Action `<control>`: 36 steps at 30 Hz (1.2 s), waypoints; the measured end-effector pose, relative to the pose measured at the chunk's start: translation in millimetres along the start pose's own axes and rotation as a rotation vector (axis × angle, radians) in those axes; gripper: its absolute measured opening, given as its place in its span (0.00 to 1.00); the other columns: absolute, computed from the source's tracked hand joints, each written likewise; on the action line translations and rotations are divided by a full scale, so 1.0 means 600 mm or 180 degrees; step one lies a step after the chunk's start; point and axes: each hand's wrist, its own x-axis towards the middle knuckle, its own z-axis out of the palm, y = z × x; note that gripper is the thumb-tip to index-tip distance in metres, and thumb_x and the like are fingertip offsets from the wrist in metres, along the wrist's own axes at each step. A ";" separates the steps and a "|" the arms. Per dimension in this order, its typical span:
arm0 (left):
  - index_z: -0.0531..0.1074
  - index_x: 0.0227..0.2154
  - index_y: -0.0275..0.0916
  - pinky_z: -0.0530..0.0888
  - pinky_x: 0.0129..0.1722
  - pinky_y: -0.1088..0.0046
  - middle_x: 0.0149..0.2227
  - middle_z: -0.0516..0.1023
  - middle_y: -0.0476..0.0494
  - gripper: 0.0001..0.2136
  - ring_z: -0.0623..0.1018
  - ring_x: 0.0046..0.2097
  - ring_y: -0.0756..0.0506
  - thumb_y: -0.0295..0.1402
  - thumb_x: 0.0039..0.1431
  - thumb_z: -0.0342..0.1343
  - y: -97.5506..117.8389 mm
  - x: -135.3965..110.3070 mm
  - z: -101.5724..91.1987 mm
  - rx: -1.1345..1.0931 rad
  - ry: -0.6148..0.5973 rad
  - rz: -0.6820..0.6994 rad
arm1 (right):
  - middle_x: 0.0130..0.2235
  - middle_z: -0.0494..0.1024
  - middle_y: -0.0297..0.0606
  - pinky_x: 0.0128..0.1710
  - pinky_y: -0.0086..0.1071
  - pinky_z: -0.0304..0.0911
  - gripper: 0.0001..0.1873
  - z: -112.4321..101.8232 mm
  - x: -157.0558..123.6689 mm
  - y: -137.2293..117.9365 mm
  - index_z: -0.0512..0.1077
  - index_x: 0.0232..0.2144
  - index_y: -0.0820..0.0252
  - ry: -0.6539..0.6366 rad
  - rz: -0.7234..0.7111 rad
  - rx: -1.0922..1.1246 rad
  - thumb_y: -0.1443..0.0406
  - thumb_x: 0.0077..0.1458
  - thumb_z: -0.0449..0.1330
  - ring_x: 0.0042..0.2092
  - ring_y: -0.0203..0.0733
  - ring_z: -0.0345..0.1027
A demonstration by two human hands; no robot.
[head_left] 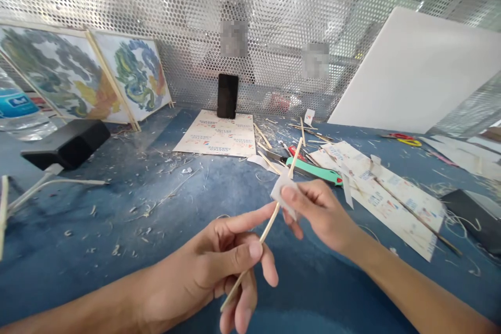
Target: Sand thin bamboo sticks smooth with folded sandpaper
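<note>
One stick (270, 224) in left grip (219, 263)

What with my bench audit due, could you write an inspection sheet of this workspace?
Surface: blue tabletop, strewn with shavings.
Job's things: thin wooden stick; small paper piece, probably sandpaper, held against it.
Clutter: green utility knife, coated-abrasive sheets, scissors.
Hands: left hand pinches the stick; right hand grips the paper.
Cables: apparently a white cable at the black box.
Surroundings: perforated metal screen, upright smartphone, dragon paintings, white panel, plastic bottle.
</note>
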 end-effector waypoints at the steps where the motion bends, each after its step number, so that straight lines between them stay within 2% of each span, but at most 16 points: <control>1: 0.81 0.48 0.45 0.75 0.19 0.88 0.31 0.81 0.49 0.09 0.77 0.20 0.57 0.35 0.71 0.56 0.000 0.000 -0.001 0.0042 0.0003 0.0019 | 0.19 0.71 0.33 0.23 0.27 0.59 0.30 0.005 -0.002 0.001 0.72 0.22 0.61 -0.0331 0.0103 0.0066 0.48 0.70 0.55 0.20 0.33 0.64; 3: 0.82 0.40 0.40 0.74 0.19 0.88 0.25 0.79 0.50 0.11 0.76 0.18 0.57 0.35 0.72 0.54 0.000 0.000 -0.005 0.0109 -0.0012 0.0007 | 0.21 0.73 0.35 0.22 0.27 0.59 0.30 0.013 -0.005 0.003 0.74 0.24 0.63 -0.0803 0.0229 0.0103 0.47 0.70 0.55 0.20 0.33 0.65; 4: 0.82 0.40 0.40 0.74 0.20 0.88 0.24 0.79 0.50 0.11 0.76 0.19 0.57 0.35 0.72 0.54 0.000 0.000 -0.007 0.0103 -0.0039 0.0005 | 0.21 0.74 0.36 0.22 0.27 0.60 0.30 0.016 -0.006 0.004 0.75 0.25 0.63 -0.0820 0.0231 0.0070 0.47 0.70 0.55 0.20 0.33 0.66; 6: 0.80 0.50 0.48 0.77 0.22 0.86 0.30 0.83 0.48 0.10 0.82 0.23 0.54 0.34 0.71 0.57 -0.001 -0.001 -0.010 -0.0047 -0.0199 0.0078 | 0.19 0.73 0.35 0.22 0.26 0.59 0.30 0.014 -0.007 0.005 0.74 0.24 0.63 -0.0413 0.0103 -0.0002 0.47 0.70 0.55 0.20 0.33 0.66; 8: 0.73 0.60 0.60 0.80 0.27 0.83 0.37 0.86 0.48 0.19 0.87 0.30 0.50 0.32 0.70 0.59 -0.004 -0.003 -0.011 -0.0217 -0.0457 0.0169 | 0.18 0.72 0.33 0.23 0.26 0.59 0.30 0.009 -0.006 0.004 0.74 0.23 0.62 0.0110 -0.0082 -0.0033 0.49 0.70 0.56 0.19 0.32 0.66; 11: 0.69 0.63 0.64 0.82 0.35 0.77 0.41 0.87 0.47 0.24 0.88 0.38 0.46 0.30 0.69 0.59 -0.007 -0.004 -0.007 -0.0300 -0.0698 0.0234 | 0.17 0.72 0.33 0.25 0.27 0.61 0.30 0.007 -0.006 0.001 0.73 0.23 0.62 0.0364 -0.0169 -0.0019 0.49 0.72 0.54 0.20 0.32 0.66; 14: 0.70 0.62 0.61 0.82 0.39 0.78 0.40 0.88 0.47 0.23 0.88 0.40 0.47 0.28 0.70 0.57 -0.006 -0.005 -0.003 -0.0274 -0.0497 0.0191 | 0.18 0.72 0.34 0.22 0.26 0.60 0.31 0.015 -0.011 0.001 0.74 0.23 0.62 -0.0172 0.0047 -0.0130 0.48 0.71 0.54 0.20 0.33 0.66; 16: 0.68 0.64 0.60 0.82 0.39 0.78 0.39 0.88 0.46 0.24 0.88 0.41 0.48 0.27 0.71 0.56 -0.004 -0.005 -0.003 -0.0204 -0.0349 0.0037 | 0.19 0.72 0.35 0.21 0.25 0.59 0.31 0.018 -0.013 0.004 0.74 0.23 0.63 -0.0648 0.0129 -0.0241 0.47 0.70 0.55 0.20 0.33 0.67; 17: 0.66 0.65 0.60 0.82 0.38 0.78 0.39 0.88 0.46 0.25 0.88 0.41 0.47 0.27 0.71 0.56 -0.004 -0.005 -0.003 -0.0179 -0.0324 -0.0021 | 0.20 0.73 0.35 0.21 0.25 0.58 0.31 0.017 -0.013 0.005 0.74 0.23 0.63 -0.0721 0.0124 -0.0284 0.47 0.69 0.55 0.20 0.33 0.67; 18: 0.64 0.66 0.61 0.82 0.38 0.77 0.39 0.89 0.46 0.26 0.88 0.41 0.46 0.28 0.71 0.56 -0.003 -0.006 -0.003 -0.0173 -0.0336 -0.0043 | 0.19 0.73 0.35 0.21 0.25 0.58 0.31 0.014 -0.012 0.005 0.74 0.23 0.63 -0.0629 0.0080 -0.0300 0.47 0.70 0.55 0.20 0.33 0.67; 21: 0.62 0.67 0.63 0.83 0.36 0.76 0.39 0.89 0.46 0.27 0.88 0.41 0.43 0.29 0.71 0.57 -0.002 -0.008 -0.003 -0.0220 -0.0460 0.0020 | 0.17 0.71 0.33 0.22 0.26 0.60 0.31 0.004 -0.007 0.005 0.73 0.22 0.62 0.0143 -0.0109 -0.0257 0.48 0.71 0.55 0.19 0.32 0.65; 23: 0.65 0.66 0.61 0.83 0.35 0.76 0.39 0.89 0.45 0.26 0.88 0.40 0.43 0.28 0.71 0.57 -0.003 -0.010 -0.001 -0.0284 -0.0473 0.0022 | 0.16 0.70 0.32 0.24 0.26 0.61 0.31 0.004 -0.005 0.004 0.72 0.21 0.61 0.0316 -0.0135 -0.0195 0.49 0.71 0.54 0.19 0.32 0.65; 28: 0.68 0.64 0.59 0.82 0.39 0.78 0.37 0.88 0.46 0.24 0.88 0.39 0.47 0.29 0.70 0.58 -0.003 -0.011 0.000 -0.0417 -0.0193 0.0160 | 0.19 0.73 0.34 0.21 0.25 0.57 0.32 0.024 -0.012 0.004 0.74 0.23 0.63 -0.0700 0.0115 -0.0299 0.47 0.71 0.53 0.20 0.32 0.65; 29: 0.67 0.64 0.60 0.82 0.39 0.78 0.37 0.88 0.46 0.24 0.88 0.39 0.47 0.29 0.70 0.58 -0.003 -0.011 0.000 -0.0392 -0.0229 0.0148 | 0.18 0.72 0.34 0.22 0.25 0.57 0.32 0.027 -0.012 0.004 0.74 0.23 0.63 -0.0666 0.0090 -0.0291 0.47 0.71 0.53 0.20 0.32 0.65; 34: 0.59 0.68 0.63 0.82 0.41 0.77 0.41 0.89 0.46 0.30 0.88 0.43 0.46 0.28 0.70 0.58 -0.004 -0.012 -0.001 -0.0364 -0.0507 0.0206 | 0.19 0.71 0.32 0.23 0.26 0.60 0.30 0.022 -0.009 0.002 0.72 0.23 0.62 0.0340 -0.0060 -0.0120 0.48 0.71 0.54 0.20 0.32 0.65; 36: 0.60 0.67 0.62 0.82 0.42 0.77 0.41 0.89 0.46 0.30 0.88 0.44 0.46 0.26 0.70 0.58 -0.004 -0.011 0.000 -0.0303 -0.0399 0.0250 | 0.19 0.72 0.32 0.23 0.26 0.60 0.30 0.022 -0.010 0.002 0.72 0.23 0.62 0.0112 -0.0004 -0.0154 0.48 0.71 0.53 0.20 0.32 0.66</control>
